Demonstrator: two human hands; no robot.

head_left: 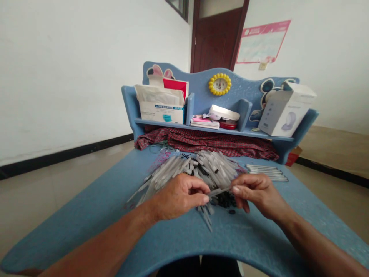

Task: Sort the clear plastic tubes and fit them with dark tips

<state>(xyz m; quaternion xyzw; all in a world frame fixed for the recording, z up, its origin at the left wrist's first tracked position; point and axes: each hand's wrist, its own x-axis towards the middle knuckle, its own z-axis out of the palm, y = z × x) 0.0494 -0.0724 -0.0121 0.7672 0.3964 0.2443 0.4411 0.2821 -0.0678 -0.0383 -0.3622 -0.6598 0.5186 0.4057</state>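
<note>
My left hand (184,196) pinches one end of a translucent pen barrel (215,192) between thumb and fingers. The fingers of my right hand (253,190) close on a thin pen refill (226,189) at the barrel's other end; how far the refill sits inside I cannot tell. Behind both hands spreads a heap of loose translucent pen barrels (217,167). Small black pen parts (226,200) lie below the heap, partly covered by my right hand, and one black piece (232,212) rests apart on the blue table. More slender pen parts (206,219) point toward me.
Several pens (268,173) lie in a row on the right of the blue table (100,204). A checked cloth (201,140) is bunched under the shelf (248,132), which bears a mask box (161,111), a white box (285,109) and a red tin (228,125).
</note>
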